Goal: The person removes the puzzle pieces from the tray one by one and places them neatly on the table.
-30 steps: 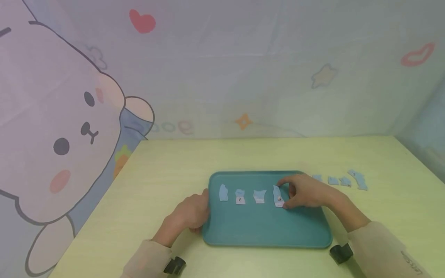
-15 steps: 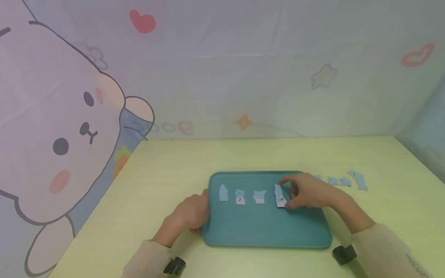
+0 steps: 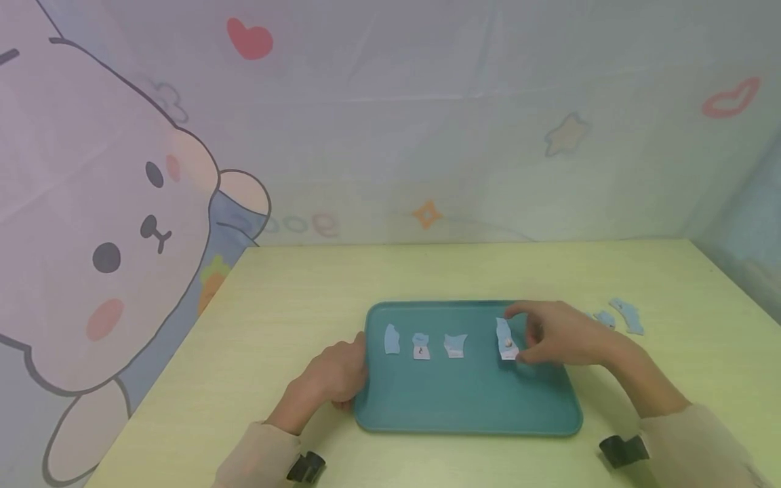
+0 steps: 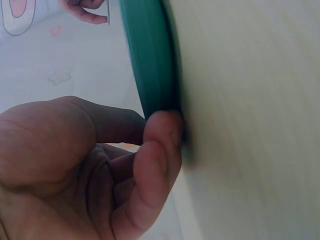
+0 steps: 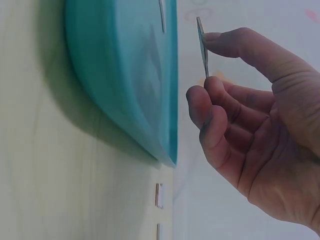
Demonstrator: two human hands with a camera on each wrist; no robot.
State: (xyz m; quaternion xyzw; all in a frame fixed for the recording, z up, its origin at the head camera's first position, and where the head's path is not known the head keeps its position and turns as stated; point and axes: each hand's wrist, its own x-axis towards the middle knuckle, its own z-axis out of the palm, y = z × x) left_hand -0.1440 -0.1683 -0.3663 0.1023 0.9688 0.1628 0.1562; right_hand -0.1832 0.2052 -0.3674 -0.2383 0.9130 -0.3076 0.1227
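Note:
My left hand point(image 3: 338, 369) grips the left rim of a teal tray point(image 3: 464, 403); in the left wrist view its thumb and fingertips meet at the tray's edge point(image 4: 150, 55). Over the tray's right part, my right hand point(image 3: 561, 332) pinches a flat, jagged-edged card piece point(image 3: 504, 335), light blue with a white lower end and a small printed figure. Seen edge-on in the right wrist view, the held piece point(image 5: 203, 47) is thin and raised off the tray. Three similar pieces lie in a row: a plain blue one point(image 3: 392, 339), one with a dark mark point(image 3: 421, 346), and a wider one point(image 3: 455, 346).
Right of the tray, more card pieces lie on the pale yellow table point(image 3: 305, 285): a small one point(image 3: 605, 319) and a longer curved one point(image 3: 627, 316). Another is partly covered by my right hand. A cloth backdrop point(image 3: 390, 135) with cartoon prints hangs behind the table.
My right hand has shifted right and slightly away from me with the card piece, now covering some pieces on the table. My left hand and the tray have stayed still.

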